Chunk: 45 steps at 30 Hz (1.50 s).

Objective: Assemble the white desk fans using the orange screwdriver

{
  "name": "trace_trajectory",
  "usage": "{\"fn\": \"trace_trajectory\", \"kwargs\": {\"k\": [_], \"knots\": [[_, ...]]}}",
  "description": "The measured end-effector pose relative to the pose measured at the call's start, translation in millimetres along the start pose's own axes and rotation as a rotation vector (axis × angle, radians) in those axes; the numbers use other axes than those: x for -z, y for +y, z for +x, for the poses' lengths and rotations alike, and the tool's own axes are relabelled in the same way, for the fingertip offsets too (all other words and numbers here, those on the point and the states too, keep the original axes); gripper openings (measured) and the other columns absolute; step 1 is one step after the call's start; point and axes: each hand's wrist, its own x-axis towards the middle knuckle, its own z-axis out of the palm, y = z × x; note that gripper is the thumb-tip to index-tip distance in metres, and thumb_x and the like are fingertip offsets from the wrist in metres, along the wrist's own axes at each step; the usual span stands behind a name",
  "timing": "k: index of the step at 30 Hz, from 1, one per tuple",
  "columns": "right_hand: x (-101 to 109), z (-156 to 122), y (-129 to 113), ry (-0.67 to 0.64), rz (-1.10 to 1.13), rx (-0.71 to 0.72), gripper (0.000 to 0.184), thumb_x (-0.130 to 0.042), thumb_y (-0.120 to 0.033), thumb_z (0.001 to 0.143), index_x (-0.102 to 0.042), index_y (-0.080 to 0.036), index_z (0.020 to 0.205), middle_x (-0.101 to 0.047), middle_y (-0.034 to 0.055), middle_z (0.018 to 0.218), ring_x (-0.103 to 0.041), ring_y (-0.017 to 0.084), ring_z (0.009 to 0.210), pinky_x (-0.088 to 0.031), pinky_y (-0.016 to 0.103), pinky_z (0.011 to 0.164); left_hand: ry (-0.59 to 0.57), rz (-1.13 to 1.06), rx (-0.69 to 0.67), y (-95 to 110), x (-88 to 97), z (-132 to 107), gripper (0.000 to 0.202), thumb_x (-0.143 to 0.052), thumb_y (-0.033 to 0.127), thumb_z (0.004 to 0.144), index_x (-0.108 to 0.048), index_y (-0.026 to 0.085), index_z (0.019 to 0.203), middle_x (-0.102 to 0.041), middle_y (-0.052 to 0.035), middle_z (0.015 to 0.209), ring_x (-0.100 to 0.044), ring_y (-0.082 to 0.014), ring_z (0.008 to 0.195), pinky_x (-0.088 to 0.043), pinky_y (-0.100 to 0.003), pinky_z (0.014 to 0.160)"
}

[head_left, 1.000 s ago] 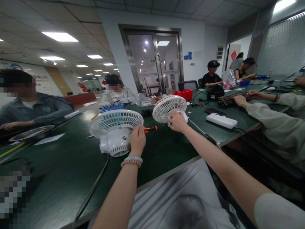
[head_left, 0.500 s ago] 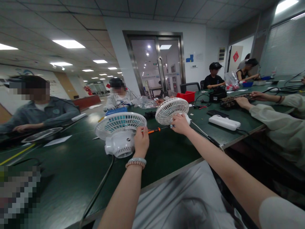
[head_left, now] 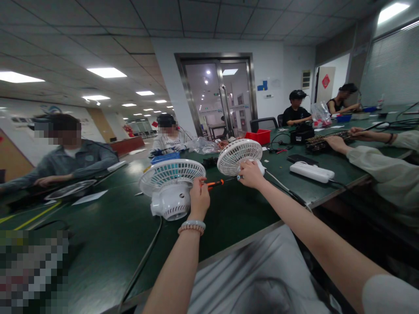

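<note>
My left hand [head_left: 199,197] is closed around a screwdriver with an orange-and-black handle [head_left: 216,184]. Its thin shaft points right, toward the smaller-looking white fan [head_left: 238,153]. My right hand [head_left: 251,174] grips that fan at the back of its housing, fingers bent and partly hidden. By the right fingertips shows a small blue-and-white bit, too small to name. Just left of my left hand, a second white fan [head_left: 172,201] rests on the table with its round grille tilted upward and blue blades inside.
On the green table [head_left: 108,244] are a white power strip [head_left: 311,172], a dark phone [head_left: 303,160], a red bin [head_left: 258,136] and a blue tray [head_left: 165,157]. Cords trail from both fans. A co-worker's hands [head_left: 338,144] hold a dark part at right; other people sit around.
The whole view has shifted slightly, so everything sits a little lower and farther right. Both hands keep their grips on the screwdriver and the fan.
</note>
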Motion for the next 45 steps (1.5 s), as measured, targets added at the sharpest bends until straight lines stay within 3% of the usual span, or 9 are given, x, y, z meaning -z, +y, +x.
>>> {"fn": "trace_trajectory", "kwargs": {"k": [7,11,16,24,30,37,43,45], "knots": [[2,1,0,-0.018,0.003,-0.005,0.023,-0.051,-0.034,0.078,-0.070,-0.022,0.081,-0.057,0.0078,0.102,-0.041,0.024,0.097,-0.027,0.038,0.079,-0.027,0.087,0.031,3,3.6,0,0.028,-0.032,0.041,0.084,-0.049,0.020,0.088,-0.050,0.0024,0.053,-0.051,-0.0147,0.051,-0.037,-0.026,0.052],[2,2,0,-0.011,-0.004,0.001,0.023,-0.051,-0.034,0.078,-0.070,-0.021,0.080,-0.057,0.0077,0.102,-0.041,0.024,0.096,-0.027,0.039,0.080,-0.053,0.023,-0.029,3,3.3,1,0.019,-0.038,0.032,0.079,-0.047,0.020,0.091,-0.053,0.0016,0.064,-0.052,-0.0137,0.057,-0.040,-0.026,0.057],[6,2,0,-0.015,-0.006,0.004,0.024,-0.050,-0.034,0.079,-0.070,-0.022,0.082,-0.057,0.0078,0.102,-0.041,0.025,0.097,-0.028,0.039,0.079,-0.015,0.032,-0.016,0,1.4,3,0.023,-0.036,0.023,0.077,-0.047,0.019,0.096,-0.057,-0.0029,0.078,-0.053,-0.0148,0.063,-0.043,-0.028,0.061],[6,1,-1,-0.026,-0.011,-0.002,0.024,-0.050,-0.034,0.079,-0.070,-0.021,0.082,-0.057,0.0089,0.102,-0.040,0.025,0.098,-0.028,0.039,0.080,0.034,0.313,0.015,9,4.6,4,0.033,-0.030,0.043,0.085,-0.051,0.019,0.095,-0.061,-0.0051,0.075,-0.056,-0.0182,0.066,-0.038,-0.028,0.060],[4,0,0,-0.022,-0.013,-0.001,0.024,-0.051,-0.034,0.078,-0.070,-0.022,0.083,-0.056,0.0086,0.102,-0.040,0.025,0.098,-0.027,0.039,0.080,0.002,0.396,-0.060,15,4.9,1,0.048,-0.024,0.050,0.086,-0.060,0.018,0.077,-0.061,-0.0049,0.068,-0.054,-0.0169,0.063,-0.034,-0.027,0.058],[4,-2,2,-0.025,-0.012,-0.009,0.024,-0.050,-0.034,0.079,-0.070,-0.021,0.083,-0.056,0.0096,0.106,-0.040,0.025,0.099,-0.027,0.039,0.080,-0.251,0.325,0.002,14,8.6,6,0.047,-0.045,0.058,0.073,-0.068,0.018,0.085,-0.065,-0.0038,0.067,-0.057,-0.0166,0.062,-0.038,-0.026,0.057],[4,-1,1,-0.032,-0.005,-0.001,0.024,-0.051,-0.035,0.078,-0.070,-0.022,0.085,-0.055,0.0091,0.107,-0.040,0.026,0.100,-0.027,0.039,0.080,-0.797,0.373,0.017,19,9.3,-3,0.040,-0.044,0.054,0.073,-0.065,0.019,0.072,-0.059,-0.0007,0.051,-0.053,-0.0142,0.050,-0.037,-0.025,0.053],[4,-1,0,-0.035,-0.007,-0.006,0.024,-0.051,-0.035,0.078,-0.070,-0.023,0.085,-0.056,0.0092,0.106,-0.040,0.026,0.100,-0.026,0.039,0.080,-0.839,0.391,-0.002,21,2.0,-7,0.038,-0.045,0.052,0.073,-0.063,0.019,0.069,-0.061,-0.0023,0.057,-0.054,-0.0141,0.053,-0.037,-0.025,0.054]]}}
